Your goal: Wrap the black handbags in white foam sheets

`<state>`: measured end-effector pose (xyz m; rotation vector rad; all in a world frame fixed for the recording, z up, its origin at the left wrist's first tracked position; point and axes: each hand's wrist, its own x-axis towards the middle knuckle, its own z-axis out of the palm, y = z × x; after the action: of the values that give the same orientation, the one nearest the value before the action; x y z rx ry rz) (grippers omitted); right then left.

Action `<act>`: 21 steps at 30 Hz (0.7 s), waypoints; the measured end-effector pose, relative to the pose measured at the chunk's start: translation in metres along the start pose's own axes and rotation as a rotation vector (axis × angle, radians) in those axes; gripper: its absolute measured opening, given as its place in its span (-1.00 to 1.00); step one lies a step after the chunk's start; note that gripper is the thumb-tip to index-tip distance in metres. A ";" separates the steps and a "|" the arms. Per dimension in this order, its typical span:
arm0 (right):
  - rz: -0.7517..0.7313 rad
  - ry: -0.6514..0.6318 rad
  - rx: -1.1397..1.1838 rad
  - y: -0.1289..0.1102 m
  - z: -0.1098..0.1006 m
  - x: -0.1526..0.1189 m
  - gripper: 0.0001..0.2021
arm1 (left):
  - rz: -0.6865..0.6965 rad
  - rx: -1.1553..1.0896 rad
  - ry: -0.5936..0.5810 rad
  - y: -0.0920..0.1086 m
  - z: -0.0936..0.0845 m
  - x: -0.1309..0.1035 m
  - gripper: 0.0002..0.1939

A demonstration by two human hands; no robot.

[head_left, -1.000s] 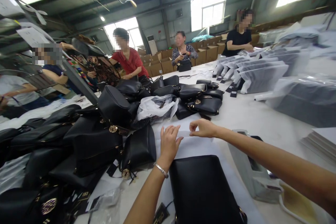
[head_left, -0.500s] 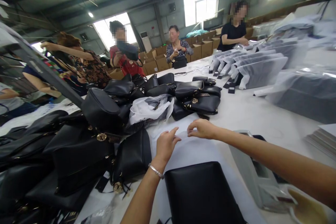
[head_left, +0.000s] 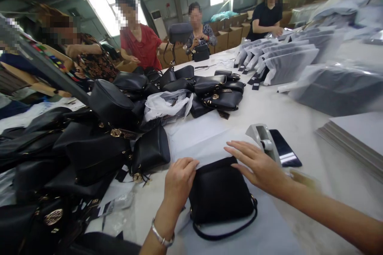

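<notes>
A black handbag lies on a sheet of white wrapping paper, its strap curving toward me. At the bag's upper left corner is my left hand, fingers pressed together on the paper's edge; a silver bangle circles that wrist. My right hand rests over the bag's upper right corner, fingers spread and touching the paper, with nothing gripped. Part of the paper is folded over near the bag's top edge.
Black bags are heaped at the left, more beyond the paper. A tape dispenser and a phone lie right of the paper. Card sheets and wrapped bags stand further right. Several people work across the table.
The view has tipped down, showing more of the bag. My hands have come back to its top corners, and my right hand's fingers have spread. A person in red has lowered and moved a bag rightward.
</notes>
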<state>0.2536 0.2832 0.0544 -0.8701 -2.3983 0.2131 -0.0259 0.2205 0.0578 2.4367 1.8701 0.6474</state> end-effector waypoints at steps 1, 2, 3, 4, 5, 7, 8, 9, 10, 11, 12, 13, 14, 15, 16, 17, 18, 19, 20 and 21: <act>0.078 0.060 -0.001 -0.012 0.003 -0.018 -0.56 | -0.015 -0.015 0.009 0.002 0.001 -0.002 -0.74; 0.162 0.113 0.011 -0.023 0.007 -0.035 -0.56 | -0.031 -0.025 0.024 0.003 0.002 -0.001 -0.76; 0.254 0.151 0.036 -0.031 0.012 -0.052 -0.58 | -0.046 -0.032 0.044 0.002 0.002 0.001 -0.78; 0.358 0.164 0.078 -0.037 0.019 -0.067 -0.59 | -0.058 -0.033 0.066 0.001 0.001 0.006 -0.81; 0.477 0.151 0.139 -0.041 0.025 -0.079 -0.58 | -0.065 -0.030 0.084 -0.002 -0.001 0.012 -0.82; 0.717 0.041 0.319 -0.043 0.037 -0.094 -0.50 | -0.061 -0.018 0.110 -0.008 -0.006 0.027 -0.83; 0.829 -0.038 0.428 -0.043 0.042 -0.096 -0.44 | -0.053 -0.012 0.117 -0.010 -0.009 0.035 -0.83; 0.929 -0.116 0.547 -0.042 0.045 -0.095 -0.39 | -0.040 -0.007 0.121 -0.013 -0.011 0.042 -0.83; 1.009 -0.181 0.680 -0.042 0.047 -0.092 -0.34 | -0.024 -0.001 0.124 -0.015 -0.014 0.049 -0.83; 1.064 -0.222 0.827 -0.043 0.048 -0.088 -0.31 | -0.007 0.004 0.126 -0.016 -0.016 0.054 -0.83; 1.094 -0.243 0.979 -0.043 0.048 -0.083 -0.28 | 0.009 0.009 0.127 -0.017 -0.018 0.058 -0.84; 1.106 -0.238 1.119 -0.044 0.049 -0.078 -0.27 | 0.025 0.015 0.127 -0.018 -0.019 0.061 -0.84; 1.106 -0.215 1.235 -0.043 0.051 -0.073 -0.28 | 0.041 0.020 0.126 -0.019 -0.020 0.064 -0.84; 1.102 -0.178 1.313 -0.043 0.053 -0.069 -0.28 | 0.055 0.024 0.124 -0.019 -0.020 0.065 -0.84; 1.108 -0.132 1.352 -0.041 0.057 -0.065 -0.28 | 0.069 0.028 0.123 -0.020 -0.020 0.065 -0.85; 1.117 -0.084 1.362 -0.038 0.061 -0.061 -0.28 | 0.081 0.032 0.121 -0.021 -0.020 0.065 -0.85; 1.125 -0.043 1.358 -0.035 0.065 -0.057 -0.28 | 0.092 0.035 0.118 -0.021 -0.019 0.064 -0.85; 1.128 -0.015 1.350 -0.032 0.068 -0.054 -0.29 | 0.100 0.038 0.114 -0.022 -0.019 0.063 -0.85; 1.121 -0.005 1.345 -0.029 0.072 -0.050 -0.31 | 0.107 0.041 0.108 -0.022 -0.018 0.062 -0.85; 1.107 -0.003 1.340 -0.026 0.074 -0.046 -0.33 | 0.113 0.045 0.101 -0.022 -0.017 0.060 -0.85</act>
<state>0.2264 0.2369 -0.0196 -1.2459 -0.9754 1.8766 -0.0401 0.2779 0.0871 2.6009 1.8099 0.7560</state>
